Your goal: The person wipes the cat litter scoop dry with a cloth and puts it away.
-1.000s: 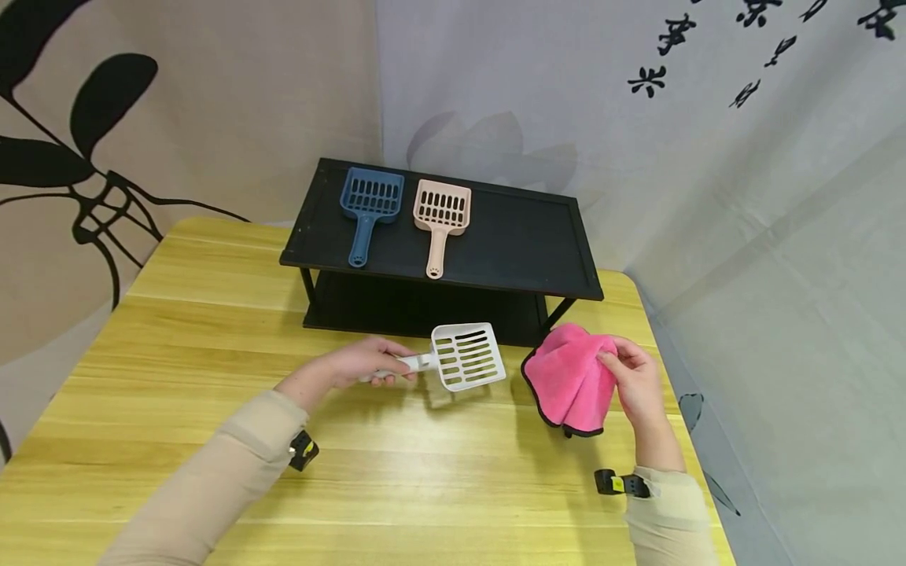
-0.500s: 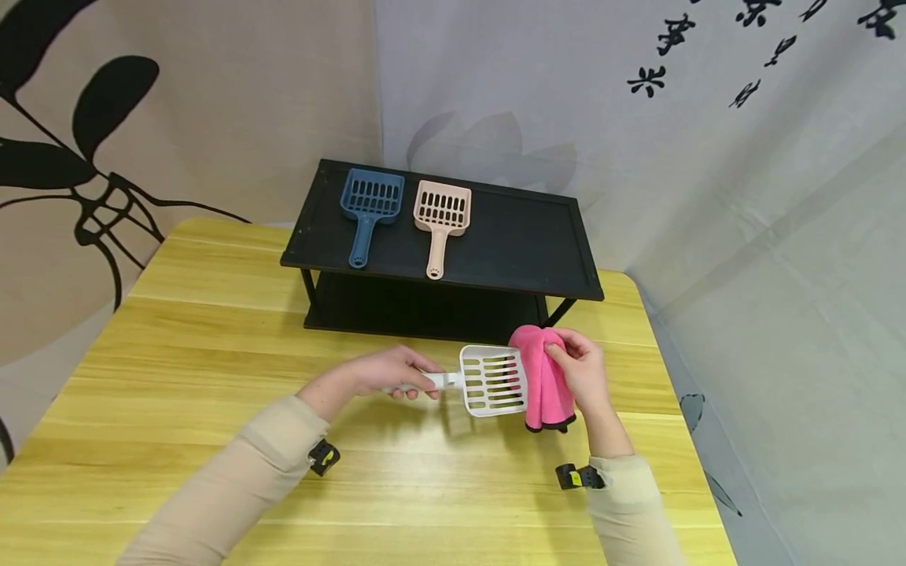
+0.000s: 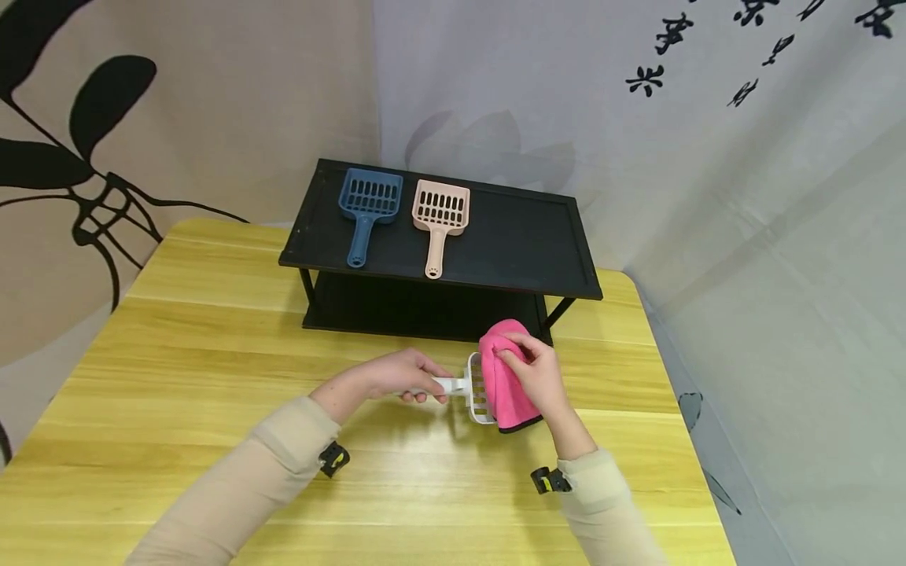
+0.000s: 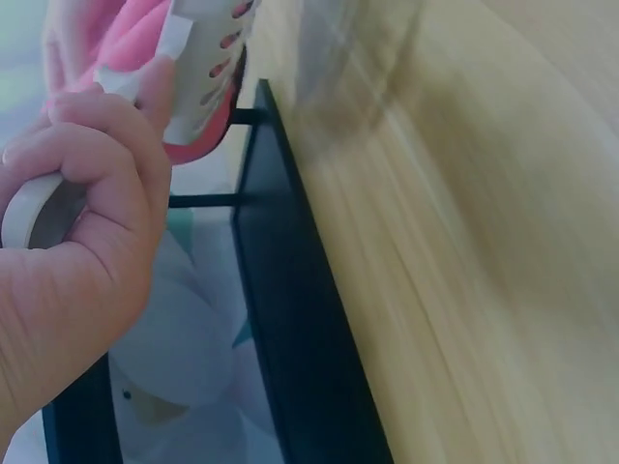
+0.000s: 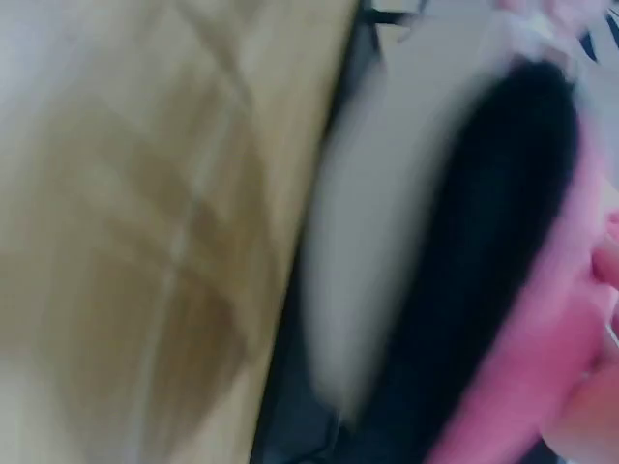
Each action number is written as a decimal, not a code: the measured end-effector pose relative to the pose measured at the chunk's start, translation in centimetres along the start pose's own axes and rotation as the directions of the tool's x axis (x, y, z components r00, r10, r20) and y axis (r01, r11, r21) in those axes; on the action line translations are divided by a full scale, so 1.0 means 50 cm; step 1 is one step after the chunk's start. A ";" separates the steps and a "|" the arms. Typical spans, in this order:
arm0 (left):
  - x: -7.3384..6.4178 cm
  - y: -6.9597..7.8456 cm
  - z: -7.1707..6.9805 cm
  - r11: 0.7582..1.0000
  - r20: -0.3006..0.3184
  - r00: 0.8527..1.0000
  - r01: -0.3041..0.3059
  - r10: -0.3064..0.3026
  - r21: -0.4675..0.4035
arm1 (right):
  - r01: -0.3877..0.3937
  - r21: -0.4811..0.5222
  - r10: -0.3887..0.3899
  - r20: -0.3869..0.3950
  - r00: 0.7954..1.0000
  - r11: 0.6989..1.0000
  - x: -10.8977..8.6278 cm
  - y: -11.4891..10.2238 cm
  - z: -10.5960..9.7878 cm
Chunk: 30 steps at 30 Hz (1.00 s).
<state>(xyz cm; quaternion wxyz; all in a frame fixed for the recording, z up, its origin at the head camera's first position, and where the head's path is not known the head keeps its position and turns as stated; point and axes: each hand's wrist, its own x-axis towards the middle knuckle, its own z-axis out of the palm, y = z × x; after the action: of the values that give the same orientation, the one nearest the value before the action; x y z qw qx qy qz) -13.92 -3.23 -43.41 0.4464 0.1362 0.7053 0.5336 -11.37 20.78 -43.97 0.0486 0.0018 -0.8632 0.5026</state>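
A: Left hand (image 3: 396, 379) — status?

B: Fingers curled tight round the handle of the white slotted plastic scoop (image 3: 476, 389). Scoop held just above the yellow wooden table (image 3: 212, 377), handle pointing to the person's left, slotted head to the right. The left wrist view confirms it: fingers (image 4: 92, 145) wrapped round the pale handle, the scoop (image 4: 208, 58) head above them with pink showing behind the slots.

A: And the right hand (image 3: 535, 376)?

B: Holds the pink cloth with dark edging (image 3: 504, 377), fingers and thumb bent into the fabric, pressing it against the scoop's head. Cloth covers most of the slotted part; only a narrow strip of white grid shows at its left edge.

A: Right wrist view?

B: Heavily blurred. Pink cloth (image 5: 527, 387) at the lower right corner, a dark band and a pale blur beside it, wood grain to the left. Finger position cannot be told from it.

A: Where is this, relative to the rest?

B: Near the middle of the table, just in front of the low black two-tier shelf (image 3: 510, 244). On its top tier: a blue plastic slotted scoop (image 3: 366, 208) and a beige plastic slotted scoop (image 3: 439, 220), side by side, handles toward the person. Both well apart from the hands.

A: Backdrop?

B: Fabric hangings: beige with black leaf print (image 3: 106, 118) on the left, grey with black characters (image 3: 672, 47) on the right.
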 end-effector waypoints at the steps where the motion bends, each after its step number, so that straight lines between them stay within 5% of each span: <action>1: -0.001 0.003 0.001 1.000 0.003 1.000 -0.006 0.006 -0.001 | 0.028 -0.049 -0.029 0.000 1.000 0.998 -0.003 0.002 0.007; 4: -0.005 0.012 0.005 1.000 0.008 1.000 -0.022 0.022 -0.001 | 0.146 -0.202 -0.145 0.019 0.989 0.969 -0.007 0.006 0.021; 7: -0.009 0.020 0.008 1.000 0.001 1.000 -0.021 0.021 0.012 | 0.268 -0.324 -0.257 0.078 0.963 0.907 -0.006 0.006 0.025; 11: -0.014 0.026 0.008 0.999 -0.001 1.000 -0.020 0.020 0.032 | 0.331 -0.397 -0.297 0.146 0.944 0.856 -0.002 0.004 0.022; 23: -0.026 0.023 -0.008 0.996 -0.013 0.998 -0.053 0.055 0.074 | 0.277 -0.444 -0.254 0.110 0.961 0.852 -0.005 0.041 -0.025; 30: -0.029 0.020 -0.004 0.998 -0.007 0.999 -0.041 0.041 0.047 | 0.325 -0.405 -0.320 0.083 0.944 0.855 -0.016 0.051 -0.050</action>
<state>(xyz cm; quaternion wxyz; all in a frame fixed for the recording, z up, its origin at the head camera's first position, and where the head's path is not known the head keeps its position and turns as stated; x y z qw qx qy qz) -13.55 -3.94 -41.83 0.4291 0.1590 0.7166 0.5264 -10.52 24.17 -45.05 0.1257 0.1394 -0.9373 0.2935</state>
